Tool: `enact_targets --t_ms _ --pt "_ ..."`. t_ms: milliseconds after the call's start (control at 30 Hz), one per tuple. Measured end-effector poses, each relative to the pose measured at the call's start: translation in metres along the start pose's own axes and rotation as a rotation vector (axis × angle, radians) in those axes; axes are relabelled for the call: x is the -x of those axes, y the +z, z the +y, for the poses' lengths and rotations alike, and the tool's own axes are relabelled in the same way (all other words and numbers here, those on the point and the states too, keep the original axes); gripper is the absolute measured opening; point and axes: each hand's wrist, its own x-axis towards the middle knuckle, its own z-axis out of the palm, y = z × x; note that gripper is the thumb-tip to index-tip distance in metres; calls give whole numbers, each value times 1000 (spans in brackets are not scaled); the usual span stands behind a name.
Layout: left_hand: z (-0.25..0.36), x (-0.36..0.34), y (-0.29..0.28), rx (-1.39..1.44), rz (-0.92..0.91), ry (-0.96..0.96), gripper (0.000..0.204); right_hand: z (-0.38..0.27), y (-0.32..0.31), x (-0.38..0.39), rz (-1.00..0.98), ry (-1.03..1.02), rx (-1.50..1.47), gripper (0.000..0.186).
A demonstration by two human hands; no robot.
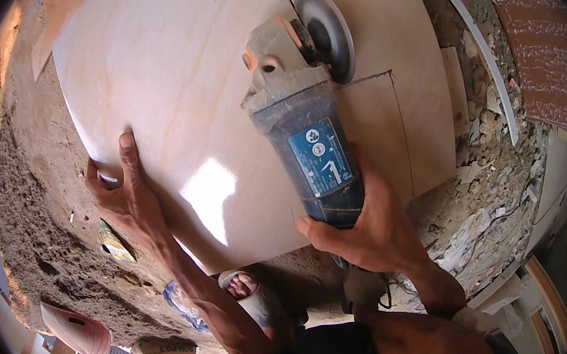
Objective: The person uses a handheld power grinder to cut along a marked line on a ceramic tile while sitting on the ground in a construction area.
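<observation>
A large glossy cream tile (166,71) with faint veins lies before me, with dark pencil lines drawn on its right part. My right hand (373,229) is wrapped round the rear body of a blue-grey angle grinder (303,133). The grinder's cutting disc (326,32) stands on edge at the far end, over the tile between two drawn lines; whether it touches the tile or spins I cannot tell. My left hand (124,188) grips the tile's left edge, thumb stretched on top and the other fingers at or under the rim.
Rough sandy ground (56,203) lies on the left, and rubble (488,189) on the right. A pale narrow strip (469,23) runs along the tile's right side, near a brown patterned sheet (532,30). Two caps, one pinkish (77,330), show at lower left. My foot (241,285) is close to the tile's near edge.
</observation>
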Motion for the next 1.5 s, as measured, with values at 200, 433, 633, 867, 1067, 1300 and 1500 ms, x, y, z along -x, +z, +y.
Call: enact_targets --t_ms 200,433,633,867,1067,1300,1500 --pt "-2 -2 -5 18 56 11 123 -4 2 0 -19 -21 11 65" --pt "8 4 -4 13 -15 -14 120 -1 3 1 2 14 -5 65" --pt "6 4 -3 48 23 17 121 -2 4 2 4 15 -15 65" --pt "-2 -1 -2 2 41 18 122 -3 3 3 -2 36 -26 64" --pt "-7 -2 1 -2 40 20 121 -4 4 4 13 38 -38 64" --pt "-3 -2 -3 -28 77 33 117 -2 4 5 -2 28 -13 65" --pt "-7 -3 1 17 54 32 116 -1 4 4 4 18 -22 66"
